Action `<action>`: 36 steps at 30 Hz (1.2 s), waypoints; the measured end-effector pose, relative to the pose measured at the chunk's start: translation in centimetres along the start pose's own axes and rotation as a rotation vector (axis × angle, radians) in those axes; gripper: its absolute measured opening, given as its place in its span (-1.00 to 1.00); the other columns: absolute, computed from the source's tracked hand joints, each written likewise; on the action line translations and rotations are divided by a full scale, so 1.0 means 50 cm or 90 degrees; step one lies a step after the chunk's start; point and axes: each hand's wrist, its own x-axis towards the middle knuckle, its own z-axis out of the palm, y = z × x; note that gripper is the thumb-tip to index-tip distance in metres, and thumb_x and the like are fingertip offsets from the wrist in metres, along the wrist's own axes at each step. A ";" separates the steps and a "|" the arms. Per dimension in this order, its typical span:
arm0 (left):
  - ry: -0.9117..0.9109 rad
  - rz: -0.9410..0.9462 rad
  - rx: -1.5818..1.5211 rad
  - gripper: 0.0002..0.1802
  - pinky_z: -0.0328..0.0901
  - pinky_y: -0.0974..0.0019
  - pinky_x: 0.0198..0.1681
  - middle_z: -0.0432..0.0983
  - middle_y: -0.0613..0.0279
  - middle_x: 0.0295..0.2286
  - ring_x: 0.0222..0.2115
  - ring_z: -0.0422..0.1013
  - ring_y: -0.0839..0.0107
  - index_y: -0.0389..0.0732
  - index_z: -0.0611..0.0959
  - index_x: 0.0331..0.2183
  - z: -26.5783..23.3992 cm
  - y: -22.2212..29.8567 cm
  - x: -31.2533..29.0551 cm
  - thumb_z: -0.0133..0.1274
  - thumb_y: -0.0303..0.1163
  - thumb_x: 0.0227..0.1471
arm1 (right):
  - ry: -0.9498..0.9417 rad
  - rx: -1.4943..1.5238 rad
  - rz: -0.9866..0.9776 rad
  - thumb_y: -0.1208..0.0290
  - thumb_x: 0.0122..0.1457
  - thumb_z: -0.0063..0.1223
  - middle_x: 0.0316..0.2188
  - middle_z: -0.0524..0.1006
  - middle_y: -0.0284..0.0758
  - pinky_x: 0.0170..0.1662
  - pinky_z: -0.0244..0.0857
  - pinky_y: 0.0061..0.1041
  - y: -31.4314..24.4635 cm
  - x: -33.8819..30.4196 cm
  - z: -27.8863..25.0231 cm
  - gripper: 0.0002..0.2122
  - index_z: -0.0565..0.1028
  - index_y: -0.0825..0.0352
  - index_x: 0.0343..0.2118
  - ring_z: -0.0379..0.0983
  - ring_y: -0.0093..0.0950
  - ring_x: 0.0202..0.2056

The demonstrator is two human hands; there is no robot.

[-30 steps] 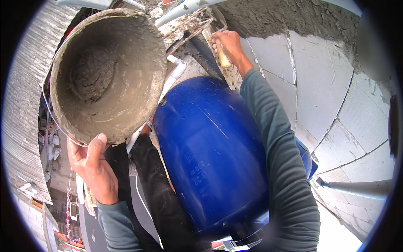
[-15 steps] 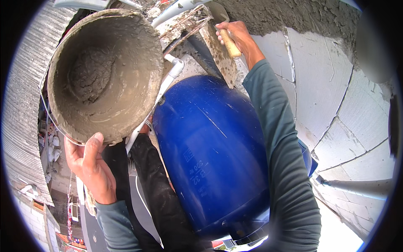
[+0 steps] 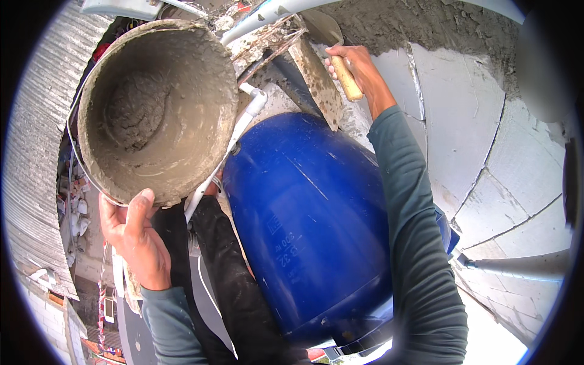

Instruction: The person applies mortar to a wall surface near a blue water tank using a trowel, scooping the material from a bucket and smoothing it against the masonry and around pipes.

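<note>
My left hand (image 3: 137, 237) grips the lower rim of a mortar-caked bucket (image 3: 201, 134), thumb over the edge and fingers beneath. The bucket tilts toward me, and wet grey mortar (image 3: 131, 115) lies at its bottom. At the upper right, my right hand (image 3: 359, 67) is closed round the pale wooden handle of a trowel (image 3: 345, 79). The trowel's grey blade (image 3: 321, 25) points up and away, beside the wet mortar coat (image 3: 413, 27) on the block wall. Part of the blade's outline blends with that coat.
Between my arms stands a large blue plastic drum (image 3: 304, 213). A white pipe (image 3: 243, 118) with an elbow runs beside the bucket. Light grey blocks (image 3: 462, 121) form the wall at right. Corrugated roofing (image 3: 42, 134) lies at left, with a drop to the ground beside it.
My right hand and the trowel have moved slightly right and toward me. The bucket has shifted a little to the right, still in my left hand.
</note>
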 end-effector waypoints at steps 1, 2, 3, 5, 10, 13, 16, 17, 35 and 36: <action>0.001 0.001 0.000 -0.47 0.45 0.33 -0.08 0.53 0.16 -0.11 -0.17 0.51 0.40 -0.31 0.51 0.06 0.000 -0.001 0.001 0.15 -0.61 -0.01 | -0.007 0.008 -0.005 0.49 0.11 0.25 -0.47 0.56 -0.12 -0.57 0.39 -0.46 -0.001 -0.012 -0.003 -0.75 0.49 0.59 -0.26 0.50 -0.43 -0.58; 0.002 0.001 -0.004 -0.47 0.45 0.33 -0.08 0.53 0.17 -0.11 -0.17 0.51 0.40 -0.31 0.51 0.05 0.000 -0.001 0.001 0.15 -0.61 -0.01 | 0.003 -0.002 -0.004 0.49 0.12 0.24 -0.47 0.55 -0.13 -0.57 0.39 -0.46 -0.002 -0.023 -0.006 -0.75 0.49 0.58 -0.26 0.49 -0.44 -0.58; 0.003 0.000 -0.007 -0.48 0.45 0.34 -0.09 0.53 0.17 -0.11 -0.18 0.51 0.40 -0.31 0.51 0.05 0.002 -0.001 0.001 0.16 -0.61 -0.01 | 0.013 -0.012 -0.003 0.48 0.13 0.23 -0.47 0.55 -0.14 -0.57 0.38 -0.46 -0.005 -0.033 -0.010 -0.76 0.49 0.58 -0.27 0.49 -0.44 -0.58; 0.001 -0.004 -0.010 -0.48 0.45 0.35 -0.10 0.53 0.17 -0.12 -0.18 0.51 0.41 -0.31 0.52 0.05 0.003 -0.002 0.002 0.16 -0.61 -0.01 | 0.024 -0.035 -0.003 0.47 0.16 0.21 -0.48 0.55 -0.16 -0.57 0.36 -0.48 -0.013 -0.057 -0.013 -0.78 0.49 0.55 -0.27 0.47 -0.46 -0.58; 0.005 -0.017 0.003 -0.49 0.46 0.34 -0.12 0.53 0.18 -0.13 -0.18 0.51 0.41 -0.30 0.52 0.04 -0.004 -0.004 0.003 0.15 -0.61 -0.01 | 0.049 -0.106 -0.021 0.45 0.20 0.18 -0.49 0.54 -0.22 -0.59 0.33 -0.51 -0.040 -0.141 0.018 -0.81 0.47 0.49 -0.27 0.45 -0.51 -0.60; 0.008 -0.016 0.003 -0.51 0.46 0.31 -0.11 0.53 0.17 -0.13 -0.18 0.51 0.40 -0.30 0.53 0.02 -0.007 -0.006 0.006 0.15 -0.61 0.00 | 0.016 -0.154 -0.010 0.45 0.19 0.17 -0.50 0.54 -0.24 -0.59 0.34 -0.50 -0.022 -0.144 0.020 -0.82 0.45 0.45 -0.30 0.47 -0.51 -0.60; 0.008 -0.010 -0.005 -0.52 0.46 0.29 -0.10 0.52 0.16 -0.13 -0.18 0.51 0.38 -0.30 0.53 0.01 -0.003 -0.002 0.006 0.15 -0.61 0.00 | 0.031 -0.166 -0.037 0.48 0.19 0.15 -0.50 0.53 -0.25 -0.59 0.35 -0.48 0.007 -0.103 0.057 -0.85 0.44 0.43 -0.32 0.47 -0.51 -0.60; 0.012 -0.008 -0.007 -0.53 0.46 0.29 -0.10 0.52 0.15 -0.12 -0.18 0.51 0.38 -0.30 0.53 0.01 0.001 0.000 0.005 0.15 -0.61 0.00 | 0.031 -0.159 -0.045 0.48 0.17 0.16 -0.50 0.53 -0.22 -0.57 0.37 -0.47 0.008 -0.088 0.073 -0.84 0.42 0.43 -0.34 0.48 -0.50 -0.59; 0.022 0.004 0.001 -0.51 0.48 0.26 -0.10 0.52 0.14 -0.09 -0.16 0.51 0.34 -0.30 0.53 0.02 0.007 -0.007 -0.002 0.16 -0.59 -0.01 | 0.051 -0.070 -0.071 0.43 0.23 0.17 -0.49 0.55 -0.23 -0.58 0.35 -0.50 -0.022 -0.093 0.050 -0.81 0.48 0.48 -0.27 0.47 -0.50 -0.58; 0.017 0.002 -0.005 -0.51 0.48 0.27 -0.10 0.52 0.14 -0.10 -0.17 0.51 0.34 -0.30 0.53 0.02 0.006 -0.008 -0.002 0.16 -0.59 -0.01 | 0.045 -0.091 -0.075 0.43 0.23 0.16 -0.49 0.55 -0.23 -0.58 0.35 -0.49 -0.011 -0.110 0.051 -0.82 0.47 0.47 -0.28 0.47 -0.50 -0.58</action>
